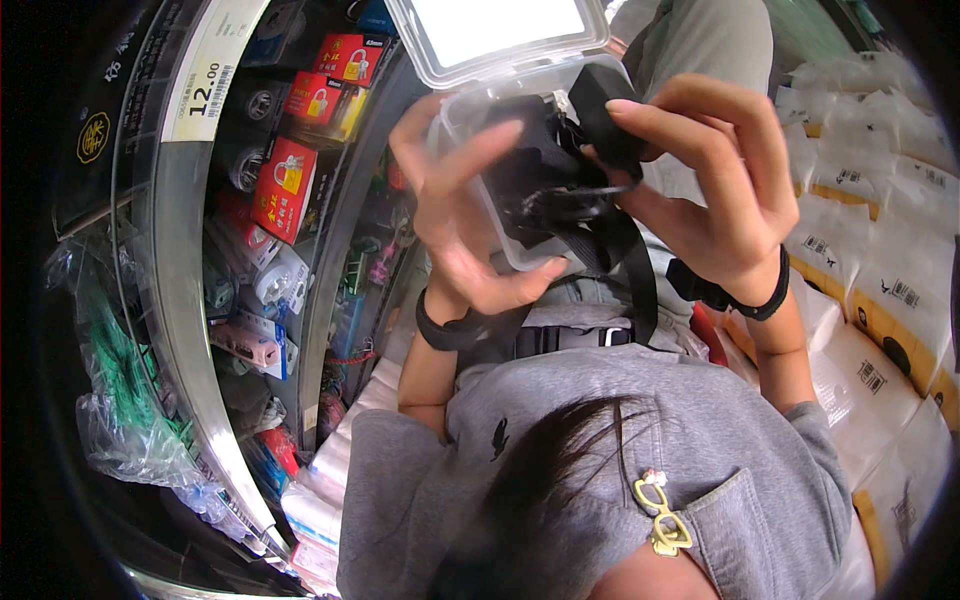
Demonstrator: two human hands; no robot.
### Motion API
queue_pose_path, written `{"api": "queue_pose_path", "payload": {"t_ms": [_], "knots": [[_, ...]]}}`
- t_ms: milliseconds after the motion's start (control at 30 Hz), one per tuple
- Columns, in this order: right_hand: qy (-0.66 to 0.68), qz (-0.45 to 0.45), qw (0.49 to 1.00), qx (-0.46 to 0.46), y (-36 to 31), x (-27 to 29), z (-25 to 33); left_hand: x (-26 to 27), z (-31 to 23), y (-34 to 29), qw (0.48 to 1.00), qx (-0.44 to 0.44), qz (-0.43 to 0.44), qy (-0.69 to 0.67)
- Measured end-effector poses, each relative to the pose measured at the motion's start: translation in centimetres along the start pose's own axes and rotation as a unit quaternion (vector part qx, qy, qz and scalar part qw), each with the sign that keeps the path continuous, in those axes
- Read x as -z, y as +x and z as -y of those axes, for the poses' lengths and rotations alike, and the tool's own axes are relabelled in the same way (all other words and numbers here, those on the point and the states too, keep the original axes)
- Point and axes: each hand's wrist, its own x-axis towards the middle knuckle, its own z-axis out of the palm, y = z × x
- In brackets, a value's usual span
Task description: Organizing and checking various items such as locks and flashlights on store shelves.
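Note:
Above my lap is a clear plastic box (522, 250) with its hinged lid (497, 28) swung up and away from me. Tangled black straps and cords (565, 200) fill it, and one strap (640, 285) hangs over the near side. My left hand (450, 215) wraps the box's left side, thumb at the near edge, with a blurred finger raised over the opening. Between thumb and fingertips, my right hand (705, 175) pinches a black block-shaped piece (600, 105) at the box's right side. What it is exactly I cannot make out.
On the left, a shelf rack (185, 260) holds red padlock packs (286, 190) and other small packaged goods. A plastic bag with green contents (125, 370) hangs at its outer side. Stacked white-and-orange packages (850, 250) line the right. A black buckled belt (570, 340) crosses my waist.

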Motion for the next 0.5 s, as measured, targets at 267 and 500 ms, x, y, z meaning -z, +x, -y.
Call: {"api": "queue_pose_path", "payload": {"t_ms": [267, 500], "knots": [[0.035, 0.029, 0.999, 0.015, -0.8, -0.6, -0.2, 0.1, 0.4, -0.3, 0.998, 0.022, -0.022, -0.047], [-0.02, 0.032, 0.999, -0.009, -1.3, -0.1, 0.5, -0.2, 0.3, 0.0, 0.998, 0.027, 0.001, -0.049]]}}
